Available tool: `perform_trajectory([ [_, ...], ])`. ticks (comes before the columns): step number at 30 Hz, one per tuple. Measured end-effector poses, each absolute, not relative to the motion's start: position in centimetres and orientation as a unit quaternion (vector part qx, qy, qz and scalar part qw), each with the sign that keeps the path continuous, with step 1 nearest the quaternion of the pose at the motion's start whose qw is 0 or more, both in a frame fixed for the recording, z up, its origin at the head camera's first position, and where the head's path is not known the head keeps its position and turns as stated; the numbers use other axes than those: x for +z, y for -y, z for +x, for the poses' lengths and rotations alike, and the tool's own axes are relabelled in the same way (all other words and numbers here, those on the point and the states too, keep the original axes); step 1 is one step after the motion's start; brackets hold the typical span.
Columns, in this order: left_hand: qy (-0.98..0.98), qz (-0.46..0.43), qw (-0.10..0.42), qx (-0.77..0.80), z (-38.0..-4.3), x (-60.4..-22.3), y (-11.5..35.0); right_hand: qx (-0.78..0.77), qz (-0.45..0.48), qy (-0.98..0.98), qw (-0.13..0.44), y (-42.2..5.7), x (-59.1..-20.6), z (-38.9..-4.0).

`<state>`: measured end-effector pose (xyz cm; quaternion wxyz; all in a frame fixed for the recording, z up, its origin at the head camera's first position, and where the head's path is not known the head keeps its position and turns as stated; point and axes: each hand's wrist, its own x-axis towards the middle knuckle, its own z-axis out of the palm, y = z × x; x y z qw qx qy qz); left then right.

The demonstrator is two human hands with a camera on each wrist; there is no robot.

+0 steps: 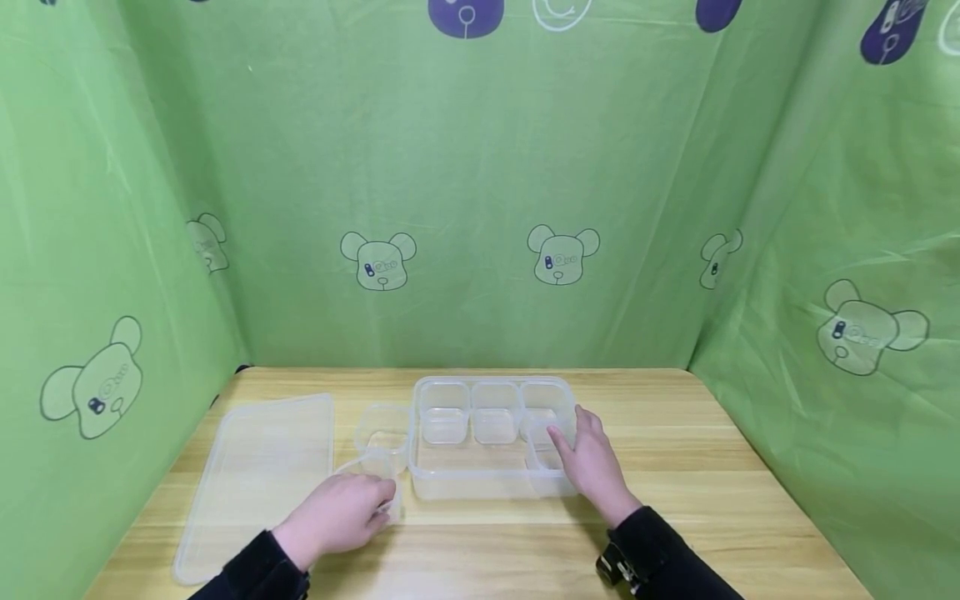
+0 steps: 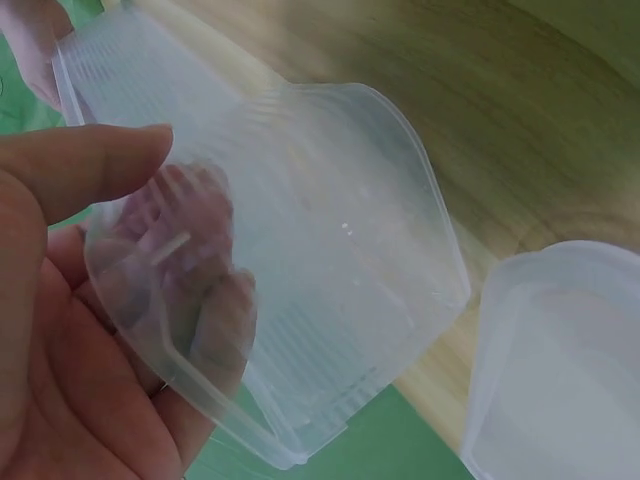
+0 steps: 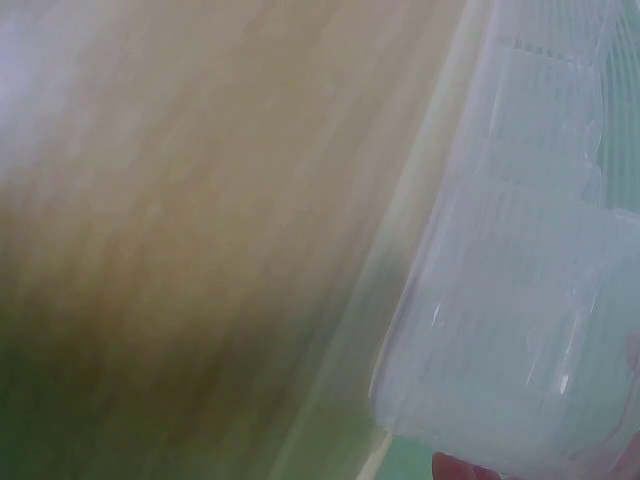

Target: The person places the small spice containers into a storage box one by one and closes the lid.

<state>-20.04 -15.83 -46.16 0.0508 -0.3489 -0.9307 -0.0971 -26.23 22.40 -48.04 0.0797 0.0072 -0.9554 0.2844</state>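
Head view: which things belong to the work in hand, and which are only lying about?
Probably in use:
left hand, gripping a small clear tub
large clear box
small tubs inside it
right hand at the box's right side
loose tub left of the box

Probably just lying about:
flat clear sheet, untouched
green curtain, only backdrop

We see a glossy plastic box (image 1: 476, 487) — wood-grained table (image 1: 675, 467) beneath it, matt plastic lid (image 1: 262, 475) left of it, creased cloth (image 1: 465, 150) behind it.
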Motion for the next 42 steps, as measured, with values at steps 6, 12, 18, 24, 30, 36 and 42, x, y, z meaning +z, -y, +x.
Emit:
perform_trajectory([
  [6, 0.928, -0.355, 0.067, -0.092, -19.8, -45.8, 16.0, 0.282, 0.007, 0.956, 0.079, -22.5, -48.1, -26.2],
  [12, 0.928, -0.355, 0.056, -0.099, -19.6, -45.1, 16.1, 0.284, 0.009, 0.955, 0.084, -22.5, -48.2, -26.2],
  [18, 0.928, -0.353, 0.046, -0.113, -19.8, -44.2, 16.4, 0.282, 0.009, 0.955, 0.089, -22.4, -48.3, -26.3],
  [24, 0.931, -0.343, 0.046, -0.116, -19.9, -43.5, 16.8, 0.285, 0.01, 0.954, 0.092, -22.4, -48.3, -26.3],
  [30, 0.932, -0.341, 0.054, -0.113, -19.8, -42.7, 17.2, 0.286, 0.009, 0.954, 0.089, -22.4, -48.2, -26.2],
  [36, 0.931, -0.344, 0.057, -0.111, -19.8, -41.6, 17.4, 0.286, 0.008, 0.954, 0.084, -22.4, -47.9, -26.1],
  [42, 0.928, -0.348, 0.065, -0.113, -19.7, -40.5, 17.5, 0.288, 0.012, 0.953, 0.091, -22.4, -48.2, -26.1],
])
